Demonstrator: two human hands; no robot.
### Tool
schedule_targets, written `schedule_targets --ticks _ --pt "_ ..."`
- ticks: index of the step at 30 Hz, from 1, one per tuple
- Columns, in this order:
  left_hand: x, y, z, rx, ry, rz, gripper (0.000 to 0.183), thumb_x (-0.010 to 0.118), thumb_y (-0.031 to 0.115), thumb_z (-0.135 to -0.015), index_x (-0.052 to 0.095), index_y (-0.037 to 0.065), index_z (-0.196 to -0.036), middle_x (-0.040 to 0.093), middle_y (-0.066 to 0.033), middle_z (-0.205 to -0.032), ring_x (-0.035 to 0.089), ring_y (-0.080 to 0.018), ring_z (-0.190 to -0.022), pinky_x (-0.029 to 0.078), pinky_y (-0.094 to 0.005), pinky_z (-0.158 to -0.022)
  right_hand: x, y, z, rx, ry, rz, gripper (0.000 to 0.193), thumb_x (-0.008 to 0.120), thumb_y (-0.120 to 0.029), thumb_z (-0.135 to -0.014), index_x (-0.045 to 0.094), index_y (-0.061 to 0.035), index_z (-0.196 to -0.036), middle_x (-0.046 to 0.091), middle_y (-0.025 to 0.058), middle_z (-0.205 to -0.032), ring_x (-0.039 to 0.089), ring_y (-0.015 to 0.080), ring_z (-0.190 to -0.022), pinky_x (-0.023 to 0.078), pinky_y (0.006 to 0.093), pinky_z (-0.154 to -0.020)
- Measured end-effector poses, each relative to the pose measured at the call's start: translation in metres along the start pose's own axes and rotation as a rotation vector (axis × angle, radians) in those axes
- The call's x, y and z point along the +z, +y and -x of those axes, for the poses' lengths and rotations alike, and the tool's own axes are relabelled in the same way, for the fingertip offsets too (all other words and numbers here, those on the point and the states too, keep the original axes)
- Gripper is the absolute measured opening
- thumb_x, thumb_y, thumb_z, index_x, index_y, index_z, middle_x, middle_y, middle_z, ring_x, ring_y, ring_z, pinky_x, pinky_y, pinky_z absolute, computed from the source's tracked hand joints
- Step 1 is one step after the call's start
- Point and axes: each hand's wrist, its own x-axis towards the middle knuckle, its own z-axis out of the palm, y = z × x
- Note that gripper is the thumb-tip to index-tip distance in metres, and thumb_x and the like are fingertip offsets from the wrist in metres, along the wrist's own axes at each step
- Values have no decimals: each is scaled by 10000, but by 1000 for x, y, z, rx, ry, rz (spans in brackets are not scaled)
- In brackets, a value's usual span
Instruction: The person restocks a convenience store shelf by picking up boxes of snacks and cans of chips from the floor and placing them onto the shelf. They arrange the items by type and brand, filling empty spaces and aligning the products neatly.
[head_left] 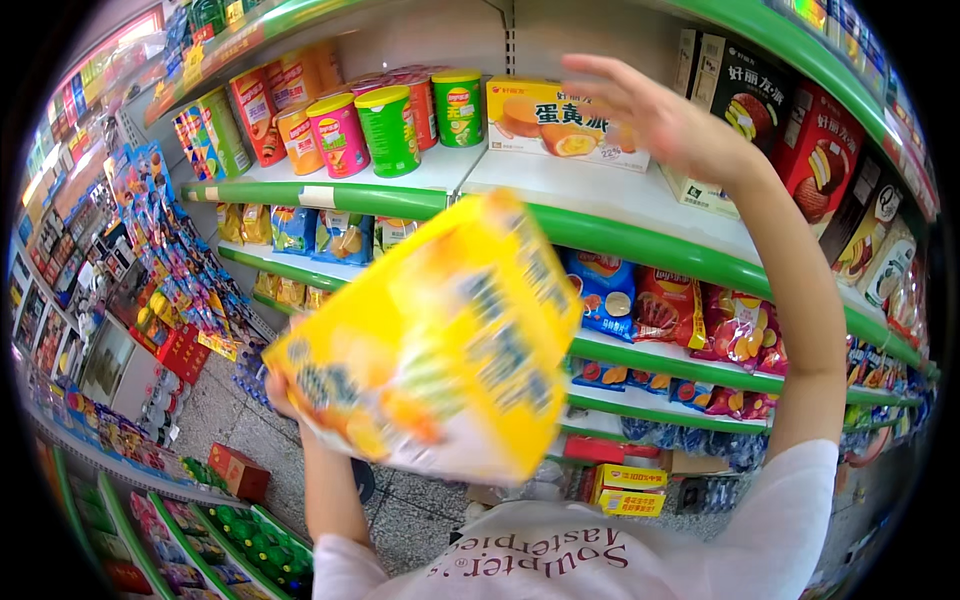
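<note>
Yellow box point(440, 350) sits tilted in left hand point(284, 396).

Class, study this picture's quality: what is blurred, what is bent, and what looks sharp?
Head view: the yellow box held in the left hand is smeared, probably by motion; head view: the green shelf edge curves with the fisheye, and the picture's corners are black; head view: the front green canister looks fairly crisp.

Bright indoor light, yellow box point(450, 350) smeared by blur, shelf edges point(650, 250) bowed, corners black
</note>
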Motion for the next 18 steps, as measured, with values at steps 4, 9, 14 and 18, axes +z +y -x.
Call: schedule_targets --ticks 4,9,14,18 --pt "69 -2 -110 32 -189 -194 672 647 370 -633 438 3 -1156 476 -219 -1227 467 -348 -1161 360 -462 -1020 14 0 59 -129 -92 -358 1237 800 -544 -595 38 -116 -1470 290 198 -1440 350 283 -1312 302 371 -1061" --pt "115 -29 -202 -12 -420 -341 568 656 271 -658 461 52 -1144 531 -152 -1092 536 -261 -1049 455 -352 -915 -4 9 71 -45 227 -363 1176 812 -254 -582 51 -126 -1470 336 128 -1392 342 240 -1304 273 349 -1074" --pt "116 -64 -263 -4 -599 -441 559 684 213 -646 463 76 -1141 509 -117 -1082 527 -230 -1024 441 -334 -901 -15 38 69 16 376 -380 1045 682 -47 -573 122 -121 -1452 379 131 -1326 375 260 -1259 291 343 -1056" --pt "94 -92 -290 -82 -623 -372 586 696 208 -626 463 95 -1152 497 -103 -1089 514 -228 -1039 430 -333 -909 -14 64 60 36 466 -451 1048 645 8 -541 133 -136 -1444 367 158 -1327 376 278 -1252 311 329 -1038"
